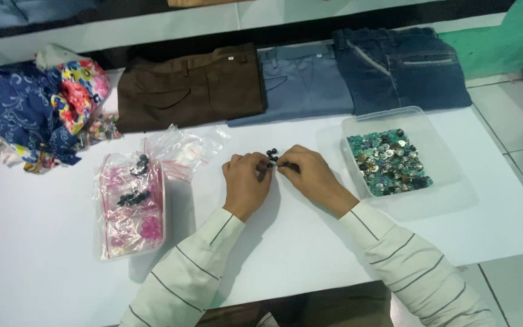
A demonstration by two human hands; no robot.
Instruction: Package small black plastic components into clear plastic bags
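Where both hands' fingers meet, dark buttons, touching.

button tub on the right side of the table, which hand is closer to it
Right. The right hand lies just beside the clear tub of buttons, apart from it. The left hand is farther off, on the far side of the right hand.

White table, three folded trousers, two trays, perhaps fabric scraps
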